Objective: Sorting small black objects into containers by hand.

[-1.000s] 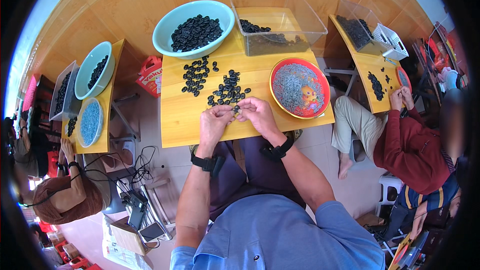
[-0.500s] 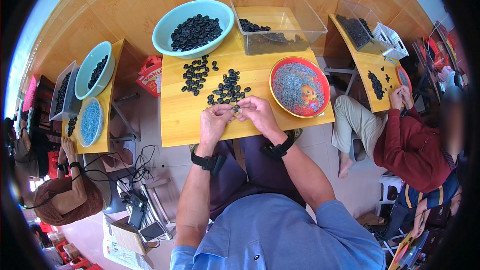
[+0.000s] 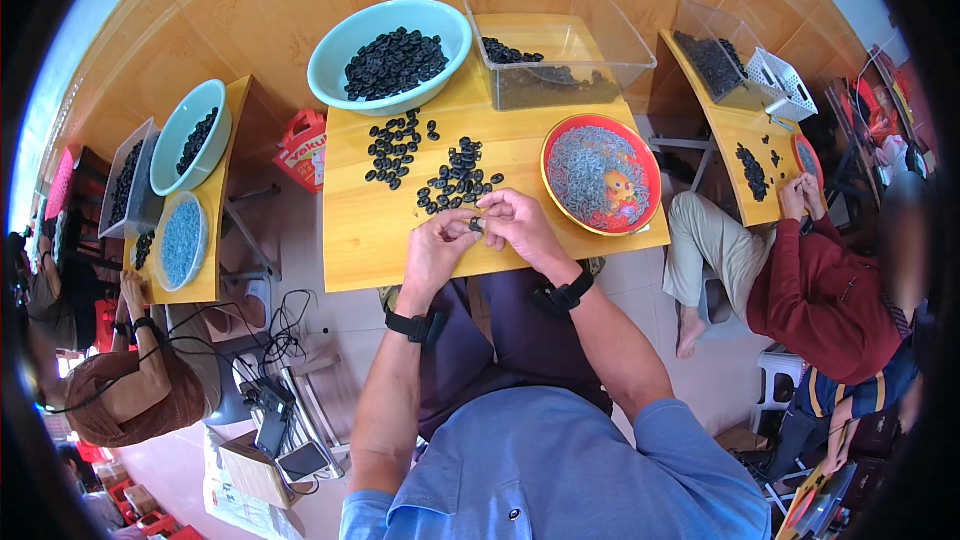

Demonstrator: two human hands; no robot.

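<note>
Over the front of the wooden table, my left hand (image 3: 437, 248) pinches a small black oval piece (image 3: 475, 225) between thumb and fingers. My right hand (image 3: 522, 232) meets it there, its thumb and index finger closed at the piece's edge; whatever lies between those fingertips is too small to make out. Just beyond my hands is a loose heap of black oval pieces (image 3: 460, 172), with a second group (image 3: 393, 148) farther left. To the right of my right hand stands a round red dish (image 3: 652, 190) full of small grey, screw-like parts (image 3: 590, 162).
A light-green basin (image 3: 325, 80) of black pieces and a clear plastic bin (image 3: 560, 90) stand at the table's (image 3: 365, 250) far side. People work at side tables left (image 3: 235, 130) and right (image 3: 725, 130). Black cables (image 3: 285, 330) hang at the lower left.
The black piece has turned slightly and come a little nearer to me between my fingers. My right fingertips have shifted on it. The heaps stay as they were.
</note>
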